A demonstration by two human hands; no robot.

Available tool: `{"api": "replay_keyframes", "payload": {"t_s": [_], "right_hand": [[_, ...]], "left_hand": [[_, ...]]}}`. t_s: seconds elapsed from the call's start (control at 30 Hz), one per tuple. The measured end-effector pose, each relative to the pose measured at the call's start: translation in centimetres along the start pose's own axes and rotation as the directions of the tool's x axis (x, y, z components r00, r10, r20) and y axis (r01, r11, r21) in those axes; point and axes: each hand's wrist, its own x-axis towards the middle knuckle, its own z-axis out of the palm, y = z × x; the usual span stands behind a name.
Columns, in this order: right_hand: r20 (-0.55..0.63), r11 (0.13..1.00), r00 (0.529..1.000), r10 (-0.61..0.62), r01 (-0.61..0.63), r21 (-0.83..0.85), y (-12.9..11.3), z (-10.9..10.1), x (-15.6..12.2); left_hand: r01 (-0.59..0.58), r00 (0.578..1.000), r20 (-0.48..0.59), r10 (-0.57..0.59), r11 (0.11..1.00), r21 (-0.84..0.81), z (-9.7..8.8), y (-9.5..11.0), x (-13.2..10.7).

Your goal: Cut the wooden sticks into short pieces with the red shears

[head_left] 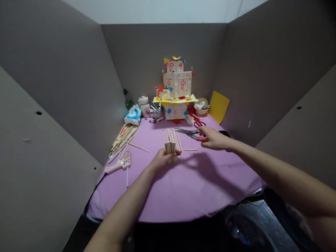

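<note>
My left hand is closed round a small bundle of short wooden sticks, held upright on the purple cloth. My right hand grips the red handles of a pair of shears, whose grey blades point left, lying low over the cloth. Several loose thin sticks lie between the two hands, and one short piece lies just right of the bundle.
A pile of long sticks and a pink glue gun lie at the left. At the back stand a decorated paper house model, a white jar, a tissue pack, red scissors, a bowl and yellow paper. Grey partition walls enclose the table.
</note>
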Motion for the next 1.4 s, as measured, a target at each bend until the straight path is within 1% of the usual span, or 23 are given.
{"api": "replay_keyframes", "payload": {"t_s": [0.07,0.13,0.23,0.37,0.6,0.83,1.03,1.4], "right_hand": [[-0.009,0.996,0.997,-0.072,0.071,-0.05,-1.7,-0.7,-0.9],[-0.004,0.989,0.993,-0.115,0.114,-0.099,-2.9,-0.9,-1.6],[-0.036,0.975,0.987,-0.157,0.149,-0.167,-3.7,-0.5,-2.1],[-0.072,0.963,0.981,-0.179,0.16,-0.216,-3.6,0.2,-2.0],[-0.065,0.95,0.974,-0.217,0.195,-0.243,-3.9,0.6,-2.0],[-0.034,0.954,0.976,-0.213,0.2,-0.223,-4.3,0.6,-1.7],[0.032,0.968,0.983,-0.179,0.182,-0.172,-4.5,0.2,-1.6],[0.053,0.973,0.984,-0.168,0.174,-0.149,-4.6,-0.1,-1.7]], "left_hand": [[-0.004,1.0,-0.013,0.004,1.0,-0.009,0.1,0.1,-0.1],[-0.013,1.0,-0.014,0.013,1.0,-0.026,0.1,0.1,-0.2],[-0.026,1.0,0.004,0.027,0.999,-0.035,0.1,0.0,-0.2],[-0.012,1.0,0.005,0.013,0.999,-0.036,0.2,0.0,-0.2],[0.005,0.998,0.057,-0.001,0.997,-0.073,0.3,0.0,-0.3],[-0.006,0.998,0.068,0.012,0.997,-0.079,0.1,-0.1,-0.2],[0.006,0.995,0.102,0.0,0.998,-0.059,0.0,0.2,-0.2],[0.019,0.995,0.095,-0.015,0.999,-0.039,0.1,0.8,-0.4]]}}
